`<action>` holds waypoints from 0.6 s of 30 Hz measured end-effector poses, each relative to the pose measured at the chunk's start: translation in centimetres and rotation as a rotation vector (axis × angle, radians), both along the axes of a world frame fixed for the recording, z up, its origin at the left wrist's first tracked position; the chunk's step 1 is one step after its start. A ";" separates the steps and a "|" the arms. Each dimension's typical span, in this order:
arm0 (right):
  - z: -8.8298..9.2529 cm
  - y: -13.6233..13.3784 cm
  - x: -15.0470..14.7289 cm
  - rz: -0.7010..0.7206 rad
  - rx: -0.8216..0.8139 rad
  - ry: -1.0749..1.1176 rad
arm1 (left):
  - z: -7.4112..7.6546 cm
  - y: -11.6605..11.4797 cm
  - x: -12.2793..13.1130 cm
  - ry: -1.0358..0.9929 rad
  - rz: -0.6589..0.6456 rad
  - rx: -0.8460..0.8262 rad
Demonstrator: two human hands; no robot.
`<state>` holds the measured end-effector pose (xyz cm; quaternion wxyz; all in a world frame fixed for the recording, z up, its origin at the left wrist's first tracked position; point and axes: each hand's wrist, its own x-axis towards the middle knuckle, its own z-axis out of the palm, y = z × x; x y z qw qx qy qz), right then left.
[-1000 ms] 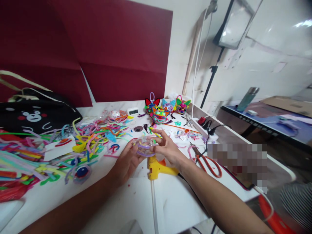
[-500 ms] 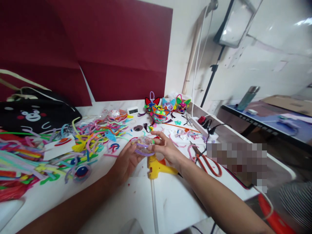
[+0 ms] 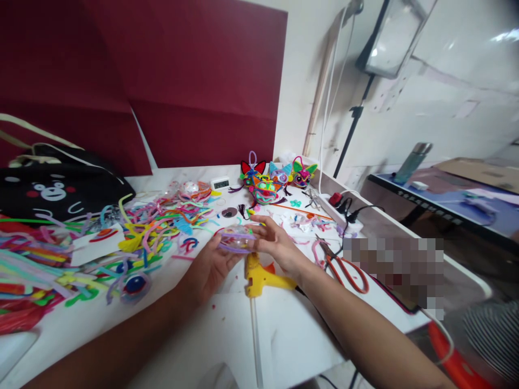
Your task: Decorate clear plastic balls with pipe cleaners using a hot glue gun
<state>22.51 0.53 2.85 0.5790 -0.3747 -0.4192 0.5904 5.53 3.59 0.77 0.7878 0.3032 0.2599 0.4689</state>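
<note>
Between my two hands is a clear, rounded plastic piece with a purple pipe cleaner around its edge (image 3: 235, 242). My left hand (image 3: 213, 265) grips its left side, and my right hand (image 3: 275, 246) closes on its right side with thumb and fingers. Some of the piece is hidden behind the fingers. Just below, a yellow hot glue gun (image 3: 256, 278) lies on the white table, a glue stick (image 3: 256, 335) reaching from it toward me. Pliers with orange handles (image 3: 343, 267) lie right of my right hand.
Colourful pipe cleaners (image 3: 154, 232) are heaped across the left side, near a black bag (image 3: 60, 186). Several finished pipe-cleaner animal heads (image 3: 265, 189) stand at the back beside a small digital clock (image 3: 221, 184). A power strip (image 3: 336, 210) with cords sits at the right edge.
The clear plastic piece has tilted, so its purple rim now appears flatter and slightly higher. Both hands keep hold of it; the things on the table stay in place.
</note>
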 end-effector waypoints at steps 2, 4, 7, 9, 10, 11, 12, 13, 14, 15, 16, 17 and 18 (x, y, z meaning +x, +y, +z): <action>-0.1 0.1 0.3 -0.036 0.065 -0.087 | 0.3 0.0 -0.1 0.005 0.010 -0.038; -0.2 0.2 0.6 -0.061 0.129 -0.170 | 0.4 0.1 -0.2 0.002 0.000 -0.054; -0.4 0.2 0.9 -0.091 0.228 -0.287 | 0.4 0.4 -0.3 -0.012 -0.014 -0.048; -0.6 0.1 1.0 -0.107 0.287 -0.381 | 0.3 0.4 -0.3 -0.018 -0.016 -0.043; -0.6 0.0 1.0 -0.113 0.311 -0.433 | 0.3 0.4 -0.3 -0.019 -0.011 -0.043; -0.5 -0.2 1.0 -0.118 0.329 -0.487 | 0.3 0.4 -0.4 -0.019 -0.005 -0.047; -0.5 -0.3 0.9 -0.122 0.343 -0.541 | 0.3 0.4 -0.4 -0.016 -0.001 -0.052; -0.4 -0.5 0.9 -0.125 0.355 -0.593 | 0.4 0.3 -0.4 -0.011 -0.002 -0.057; -0.2 -0.7 0.8 -0.125 0.364 -0.640 | 0.5 0.2 -0.4 -0.005 -0.010 -0.058; -0.1 -0.8 0.7 -0.124 0.369 -0.679 | 0.6 0.1 -0.4 0.003 -0.023 -0.058; -0.1 -0.9 0.7 -0.120 0.371 -0.708 | 0.7 0.0 -0.4 0.010 -0.038 -0.055; 0.0 -1.0 0.6 -0.115 0.371 -0.728 | 0.7 0.0 -0.4 0.013 -0.053 -0.049; 0.0 -1.0 0.6 -0.109 0.369 -0.738 | 0.8 0.0 -0.4 0.012 -0.061 -0.042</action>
